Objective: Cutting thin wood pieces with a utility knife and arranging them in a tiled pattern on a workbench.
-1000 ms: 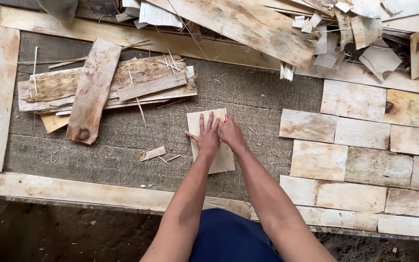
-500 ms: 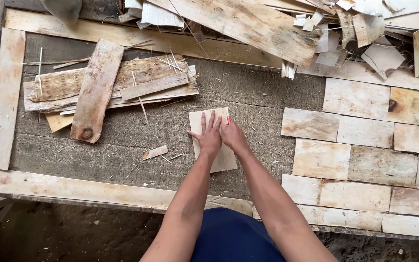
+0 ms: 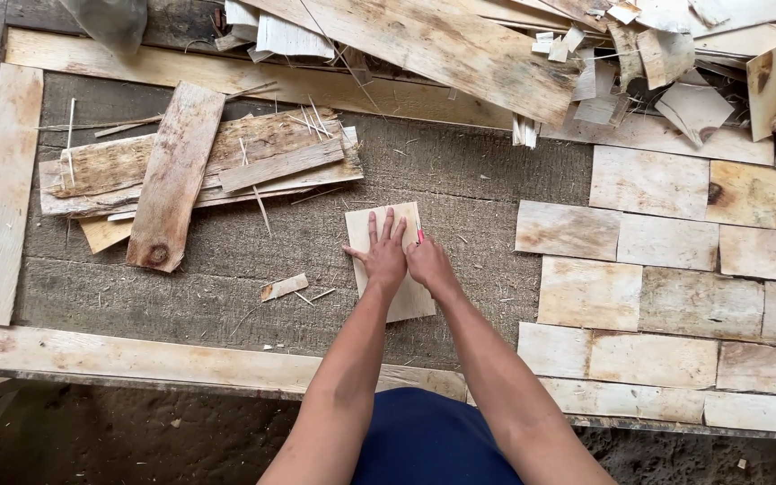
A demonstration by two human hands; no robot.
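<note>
A pale rectangular veneer sheet [image 3: 397, 298] lies flat on the grey work surface [image 3: 460, 180]. My left hand [image 3: 383, 252] presses down on it with fingers spread flat. My right hand [image 3: 429, 262] rests at the sheet's right edge and grips a small red-handled tool [image 3: 420, 234], its tip pointing away from me along that edge.
Several veneer pieces [image 3: 666, 260] are laid edge to edge like tiles on the right. A stack of rough wood strips [image 3: 190, 171] lies at the left. Scrap offcuts [image 3: 639, 54] pile along the far edge. Pale boards [image 3: 6, 189] frame the surface. A small chip [image 3: 283, 287] lies near the sheet.
Both hands stay on the sheet; they have shifted slightly, with the right hand settling along the sheet's right edge.
</note>
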